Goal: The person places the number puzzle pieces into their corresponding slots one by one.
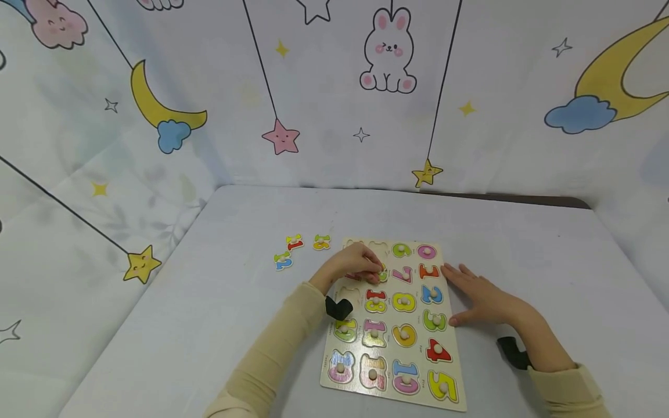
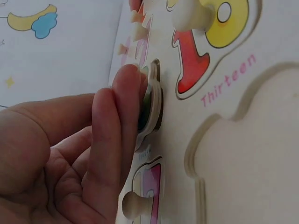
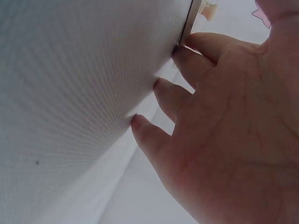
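A wooden number puzzle board [image 1: 393,396] lies on the table, many of its slots filled with knobbed, coloured number pieces. Over its upper left part my left hand [image 1: 357,264] pinches a green number puzzle piece [image 2: 146,105]. In the left wrist view that piece is at a slot, with its edge showing beyond the fingertips; its knob is hidden by the fingers. My right hand [image 1: 486,299] lies at the board's right edge with fingers spread and straight. Its fingertips [image 3: 161,84] rest on the table in the right wrist view.
Three loose number pieces, one red and yellow [image 1: 295,242], one green and orange [image 1: 322,242] and one green and blue [image 1: 283,261], lie left of the board's top. Bare slots [image 1: 350,296] show on its left side. A printed cloth [image 1: 334,104] hangs behind the table.
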The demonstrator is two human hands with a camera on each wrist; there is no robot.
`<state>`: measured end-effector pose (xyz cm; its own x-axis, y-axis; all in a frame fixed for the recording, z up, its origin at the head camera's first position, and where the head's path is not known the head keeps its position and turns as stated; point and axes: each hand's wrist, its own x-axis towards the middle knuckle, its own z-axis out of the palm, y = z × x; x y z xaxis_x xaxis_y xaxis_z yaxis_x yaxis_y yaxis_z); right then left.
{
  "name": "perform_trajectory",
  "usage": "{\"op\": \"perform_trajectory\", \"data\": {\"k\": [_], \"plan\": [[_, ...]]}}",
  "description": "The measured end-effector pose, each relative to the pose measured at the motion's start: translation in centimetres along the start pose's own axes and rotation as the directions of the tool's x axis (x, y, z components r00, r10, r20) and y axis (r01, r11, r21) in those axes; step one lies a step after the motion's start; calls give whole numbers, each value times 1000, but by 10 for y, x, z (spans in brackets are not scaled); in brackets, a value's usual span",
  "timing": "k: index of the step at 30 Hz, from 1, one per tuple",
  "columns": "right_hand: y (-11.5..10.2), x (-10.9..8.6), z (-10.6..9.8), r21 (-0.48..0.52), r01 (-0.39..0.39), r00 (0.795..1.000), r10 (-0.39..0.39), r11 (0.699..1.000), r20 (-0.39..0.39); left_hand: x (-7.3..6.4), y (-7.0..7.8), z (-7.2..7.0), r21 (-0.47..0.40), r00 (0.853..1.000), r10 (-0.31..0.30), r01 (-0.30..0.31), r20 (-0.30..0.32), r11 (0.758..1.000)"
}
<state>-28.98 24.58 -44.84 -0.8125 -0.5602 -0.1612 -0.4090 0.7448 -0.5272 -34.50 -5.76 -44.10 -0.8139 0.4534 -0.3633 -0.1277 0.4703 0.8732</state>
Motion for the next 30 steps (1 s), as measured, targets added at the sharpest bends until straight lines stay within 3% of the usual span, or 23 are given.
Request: {"op": "perform_trajectory", "data": {"k": [7,17,25,30], "plan": [[0,0,1,0,-8,1000,8,1000,-1,-1,-1,1,-11,1000,-5,5,17,1000],[0,0,1,-17,-5,1000,5,1000,-3,-4,-3,1,-40,999,50,-50,6,998],[-1,0,0,-19,-3,1000,3,1000,-2,-4,-3,1,-59,999,39,-38,6,998],[-1,0,1,-15,-8,1000,8,1000,-3,-10,-4,1,-8,997,75,-75,-5,997]]}}
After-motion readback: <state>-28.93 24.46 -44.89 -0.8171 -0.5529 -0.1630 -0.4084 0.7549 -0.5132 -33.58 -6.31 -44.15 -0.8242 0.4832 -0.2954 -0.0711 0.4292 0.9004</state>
